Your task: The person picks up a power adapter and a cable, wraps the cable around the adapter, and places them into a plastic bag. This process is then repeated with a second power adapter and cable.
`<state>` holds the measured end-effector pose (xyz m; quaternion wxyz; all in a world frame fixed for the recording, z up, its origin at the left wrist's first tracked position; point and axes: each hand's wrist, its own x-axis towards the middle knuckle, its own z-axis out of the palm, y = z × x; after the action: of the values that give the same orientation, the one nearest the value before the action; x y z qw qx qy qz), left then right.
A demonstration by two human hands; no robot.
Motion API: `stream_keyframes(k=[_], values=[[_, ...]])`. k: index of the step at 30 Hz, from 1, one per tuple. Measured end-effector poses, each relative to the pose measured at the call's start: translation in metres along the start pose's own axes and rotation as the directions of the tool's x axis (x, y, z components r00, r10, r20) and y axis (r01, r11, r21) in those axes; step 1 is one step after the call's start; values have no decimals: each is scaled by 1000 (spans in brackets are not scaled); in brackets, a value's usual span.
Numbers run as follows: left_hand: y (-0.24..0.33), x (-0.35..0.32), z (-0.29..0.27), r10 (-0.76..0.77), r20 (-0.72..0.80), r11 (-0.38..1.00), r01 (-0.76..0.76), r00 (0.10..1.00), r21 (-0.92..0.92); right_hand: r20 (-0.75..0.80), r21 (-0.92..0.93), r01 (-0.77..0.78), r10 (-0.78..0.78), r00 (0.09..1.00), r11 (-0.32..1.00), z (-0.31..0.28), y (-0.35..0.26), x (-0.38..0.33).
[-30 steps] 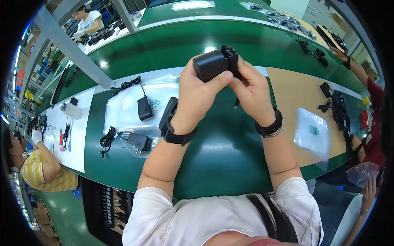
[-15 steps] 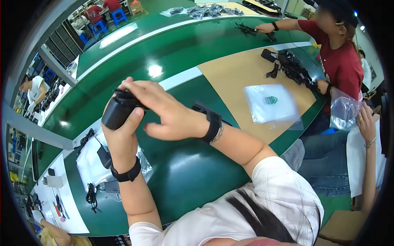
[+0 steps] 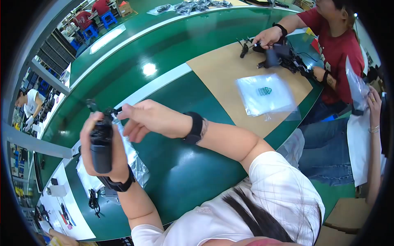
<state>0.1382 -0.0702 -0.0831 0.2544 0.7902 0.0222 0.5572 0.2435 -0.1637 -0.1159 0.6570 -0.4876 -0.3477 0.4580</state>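
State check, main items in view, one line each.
Black adapter: lifted, held upright-ish
Left hand: closed round the adapter
Right hand: fingers partly curled; whether it grips the cable is unclear
Adapter's cable: bunched, partly hidden
Loose cable: coiled, lying down
Clear plastic bags: lying flat

White short-sleeved shirt [image 3: 205,216], 2 black wristbands [image 3: 194,128] (1 each side)

Toward the far edge of the bench [image 3: 197,172], the left hand [image 3: 118,158] grips a black power adapter [image 3: 101,155], right hand [image 3: 154,118] at its cable [image 3: 111,111].
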Motion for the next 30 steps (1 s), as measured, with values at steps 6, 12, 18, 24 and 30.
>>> stream_keyframes(k=[6, 12, 18, 24, 30], values=[[1, -13, 16, -262, 166, 747, 309, 951, -588, -111, 506, 162, -122, 986, 847, -2, -8, 14], [-2, -4, 46, -507, 361, 242, 531, 783, -812, -162, 134, 469, -447, 880, 873, -30, -19, 1], [58, 1, 157, -286, 620, 120, 670, 730, -733, -439, -395, 496, -633, 637, 773, -78, -45, -107], [138, 2, 213, 173, 785, -286, 793, 595, -538, -418, -872, 126, -853, 314, 474, -97, -56, -197], [104, 20, 237, 461, 677, -325, 819, 574, -474, -480, -869, 62, -867, 134, 491, -97, -77, -189]])
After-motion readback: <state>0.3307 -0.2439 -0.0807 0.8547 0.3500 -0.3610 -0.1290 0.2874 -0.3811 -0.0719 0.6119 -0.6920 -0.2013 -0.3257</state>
